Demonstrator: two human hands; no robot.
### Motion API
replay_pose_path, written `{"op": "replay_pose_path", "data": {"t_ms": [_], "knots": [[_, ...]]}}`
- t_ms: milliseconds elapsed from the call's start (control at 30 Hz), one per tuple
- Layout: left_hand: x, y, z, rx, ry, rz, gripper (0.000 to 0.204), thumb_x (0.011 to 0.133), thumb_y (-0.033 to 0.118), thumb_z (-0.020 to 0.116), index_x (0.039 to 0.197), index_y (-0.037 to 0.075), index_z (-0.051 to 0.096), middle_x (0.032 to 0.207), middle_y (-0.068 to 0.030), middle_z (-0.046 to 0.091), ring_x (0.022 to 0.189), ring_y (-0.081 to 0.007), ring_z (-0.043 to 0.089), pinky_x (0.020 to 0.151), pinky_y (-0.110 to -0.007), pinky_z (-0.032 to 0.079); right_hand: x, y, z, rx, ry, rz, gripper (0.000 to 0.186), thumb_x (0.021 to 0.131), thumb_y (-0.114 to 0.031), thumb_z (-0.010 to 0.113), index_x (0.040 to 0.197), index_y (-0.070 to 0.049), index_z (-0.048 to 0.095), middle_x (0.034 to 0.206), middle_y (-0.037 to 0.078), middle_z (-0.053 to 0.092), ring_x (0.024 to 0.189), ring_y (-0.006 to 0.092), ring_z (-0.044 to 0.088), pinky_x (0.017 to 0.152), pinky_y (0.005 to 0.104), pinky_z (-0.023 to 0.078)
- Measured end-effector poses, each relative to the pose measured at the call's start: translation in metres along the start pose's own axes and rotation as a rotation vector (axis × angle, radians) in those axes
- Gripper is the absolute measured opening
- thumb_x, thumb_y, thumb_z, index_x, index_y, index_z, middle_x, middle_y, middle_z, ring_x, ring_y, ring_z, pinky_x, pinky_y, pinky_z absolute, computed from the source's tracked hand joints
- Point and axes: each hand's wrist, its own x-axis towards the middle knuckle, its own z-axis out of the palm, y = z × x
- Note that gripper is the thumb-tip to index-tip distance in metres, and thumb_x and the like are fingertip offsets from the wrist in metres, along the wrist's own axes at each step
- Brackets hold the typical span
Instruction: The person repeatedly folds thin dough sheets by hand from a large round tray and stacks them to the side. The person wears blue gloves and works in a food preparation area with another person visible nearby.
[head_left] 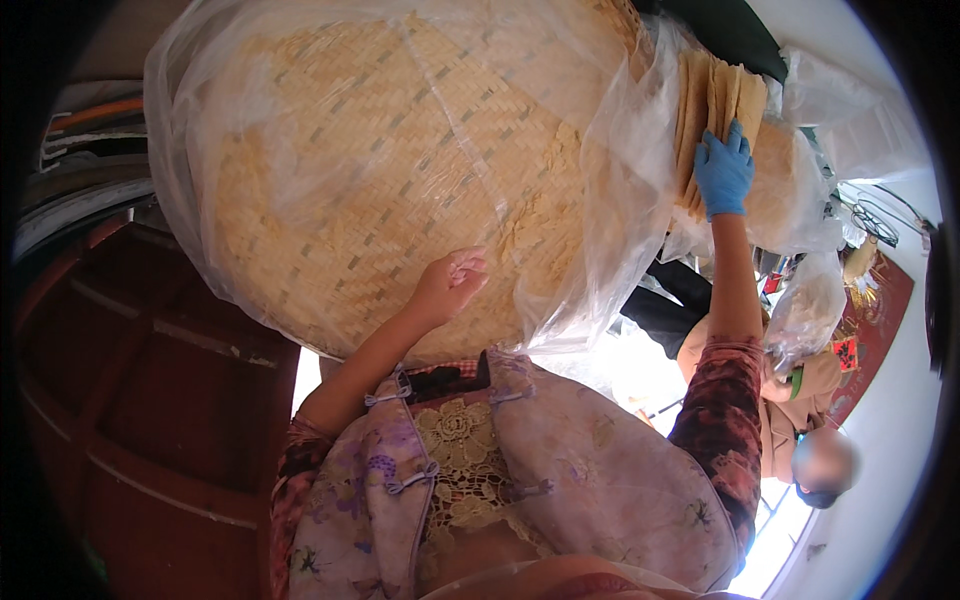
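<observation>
A wide round woven bamboo tray [390, 190] lies before me, covered in clear plastic sheeting. Yellowish crumbs and thin flakes [545, 225] are scattered over its right side. Above the tray's near part is my left hand [450, 287], its fingers curled in and nothing visible in them; a whitish dusting shows on the fingers. My right hand [725, 172], in a blue glove, reaches to the far right. Its fingers close over the near edge of a stack of thin, tan folded flatbreads [700, 95], which stand side by side on edge.
Clear plastic [640, 140] hangs loosely round the tray's right rim, and more plastic bags [805, 310] lie to the right. Another person [790, 400] sits at the right. A dark red wooden panel [170, 400] takes up the lower left.
</observation>
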Motion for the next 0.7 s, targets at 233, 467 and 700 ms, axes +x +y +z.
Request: {"op": "replay_pose_path", "data": {"t_ms": [233,467,700], "knots": [[0.001,-0.004,-0.006,0.020,0.007,-0.013,0.042,0.086,0.008,0.060,0.126,-0.001,0.047,0.109,-0.0147,0.059,0.096,-0.0155,0.058,0.084,-0.028,0.048,0.003,-0.036,0.017,-0.083,-0.061,0.154,0.046,0.070,-0.042,0.070,0.109,-0.019,0.062,0.142,0.012,0.032,0.123,0.0338,0.037,0.095,0.0546,0.030],[0.003,-0.009,-0.010,-0.040,0.013,-0.046,0.043,0.086,0.009,0.062,0.125,-0.001,0.048,0.108,-0.0134,0.060,0.094,-0.0138,0.057,0.083,-0.027,0.047,0.008,-0.044,0.023,-0.114,-0.054,0.234,0.049,0.070,-0.039,0.070,0.114,-0.020,0.059,0.142,0.010,0.032,0.124,0.0312,0.036,0.096,0.0555,0.028],[0.008,-0.017,-0.013,-0.016,0.007,-0.059,0.044,0.085,0.009,0.062,0.125,-0.001,0.047,0.107,-0.0128,0.059,0.093,-0.0137,0.057,0.082,-0.027,0.047,0.012,-0.044,0.027,-0.091,-0.082,0.279,0.051,0.069,-0.034,0.071,0.114,-0.018,0.057,0.142,0.011,0.032,0.124,0.0327,0.036,0.099,0.0565,0.026]]}}
